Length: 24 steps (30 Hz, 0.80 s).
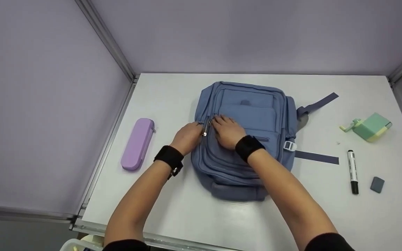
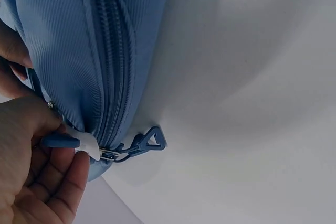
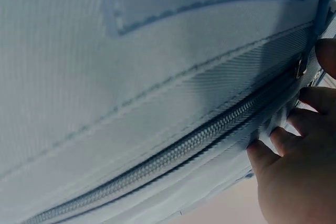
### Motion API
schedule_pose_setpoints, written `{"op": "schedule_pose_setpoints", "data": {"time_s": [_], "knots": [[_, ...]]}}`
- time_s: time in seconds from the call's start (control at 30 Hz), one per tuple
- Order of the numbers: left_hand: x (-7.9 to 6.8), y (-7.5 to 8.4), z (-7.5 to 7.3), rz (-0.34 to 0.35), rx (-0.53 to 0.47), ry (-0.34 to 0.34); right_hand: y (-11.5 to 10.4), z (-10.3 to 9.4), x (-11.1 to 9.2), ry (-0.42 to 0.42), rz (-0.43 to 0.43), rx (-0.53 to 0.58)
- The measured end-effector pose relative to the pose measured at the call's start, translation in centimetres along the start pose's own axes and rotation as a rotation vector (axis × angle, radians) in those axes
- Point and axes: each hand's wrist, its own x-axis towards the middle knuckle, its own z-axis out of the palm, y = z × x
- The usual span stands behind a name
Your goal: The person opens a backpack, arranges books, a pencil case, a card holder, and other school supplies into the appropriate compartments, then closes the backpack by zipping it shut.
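A blue backpack [image 1: 250, 120] lies front up in the middle of the table, its straps out to the right. At its left side, my left hand [image 1: 188, 137] pinches a zipper pull [image 2: 62, 141], a small blue tab beside a white piece. A triangular blue pull [image 2: 152, 141] dangles by the zipper [image 2: 113, 40]. My right hand [image 1: 229, 132] lies over the front panel, its fingers gripping the fabric along a zipper [image 3: 194, 140]. The fingertips [image 3: 259, 153] press at the fabric edge. Both hands are close together at the backpack's left edge.
Left of the backpack lies a purple pencil case [image 1: 138, 143]. On the right are a green and yellow pencil sharpener [image 1: 372, 127], a marker [image 1: 352, 170] and a dark eraser [image 1: 377, 184]. Pale panels [image 1: 257, 35] wall the table's back and sides. A white bin [image 1: 79, 245] stands below the front edge.
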Motion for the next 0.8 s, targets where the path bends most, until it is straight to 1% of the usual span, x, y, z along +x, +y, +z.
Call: {"op": "schedule_pose_setpoints", "data": {"time_s": [0.07,0.13,0.3,0.43,0.53,0.67,0.8], "knots": [[-0.1,-0.1,0.2,0.000,-0.019,0.017,0.0,-0.1,-0.4,-0.001,-0.007,0.007],[-0.2,-0.2,0.3,0.011,-0.038,0.049,-0.2,-0.3,-0.9,0.003,-0.023,0.005],[-0.4,-0.4,0.4,0.020,-0.114,0.095,-0.7,-0.5,-2.6,0.011,-0.082,-0.019],[-0.6,-0.4,0.3,0.008,-0.168,0.094,-1.1,-0.2,-4.2,0.003,-0.133,-0.019],[-0.7,-0.4,0.3,0.004,-0.180,0.103,-1.3,0.1,-5.0,-0.004,-0.159,-0.018],[-0.8,-0.4,0.3,-0.008,-0.172,0.113,-1.5,0.5,-5.2,-0.014,-0.174,-0.015],[-0.9,-0.3,0.2,-0.008,-0.160,0.096,-1.6,0.7,-5.0,-0.040,-0.163,-0.012]]}}
